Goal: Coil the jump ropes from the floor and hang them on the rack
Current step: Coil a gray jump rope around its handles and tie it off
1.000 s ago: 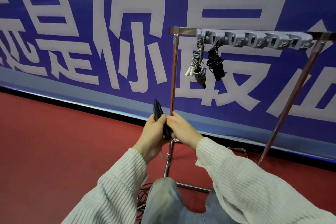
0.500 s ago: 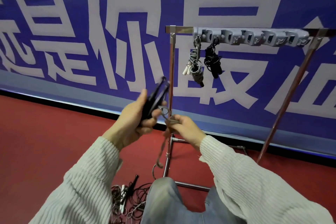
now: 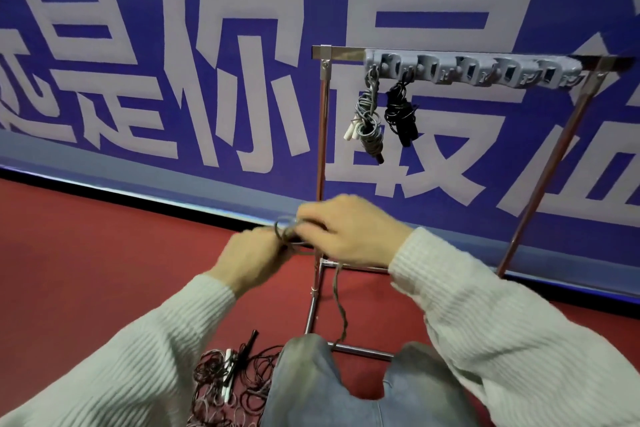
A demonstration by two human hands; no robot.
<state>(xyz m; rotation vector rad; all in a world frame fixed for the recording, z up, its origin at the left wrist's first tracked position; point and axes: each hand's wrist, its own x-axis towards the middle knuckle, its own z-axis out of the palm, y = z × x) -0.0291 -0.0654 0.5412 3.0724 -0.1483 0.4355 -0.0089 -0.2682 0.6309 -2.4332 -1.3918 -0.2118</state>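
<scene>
1. Dark jump rope [image 3: 287, 236] held between both hands, in front of the rack's left post, above the red floor [image 3: 104, 253]. Loops bunched where the hands meet; details motion-blurred.
2. One strand [image 3: 337, 302] hanging from the bunch, dropping past the right knee [image 3: 426, 388] toward the rack base.
3. Left hand [image 3: 252, 256] curled around the rope bunch from the left, back of hand to camera.
4. Right hand [image 3: 349, 229] over the bunch from the right, fingers bent down onto the rope; grip looks like a pinch, fingertips blurred.
5. Tangled pile of ropes [image 3: 225, 381] on the floor at lower left, beside the left knee [image 3: 304, 378]; dark cords, one black handle [image 3: 251, 340] sticking up, white handles [image 3: 228, 374] in the heap.
6. Metal rack [image 3: 320, 149] straight ahead: upright left post, slanted right post, top bar carrying a grey hook strip [image 3: 485, 71].
7. Two coiled ropes hung at the strip's left end: grey rope with white handles [image 3: 367, 121], black rope [image 3: 401, 114] just beside it to the right. Other hooks to the right bare.
8. Blue banner with large white characters [image 3: 207, 62] behind the rack.
</scene>
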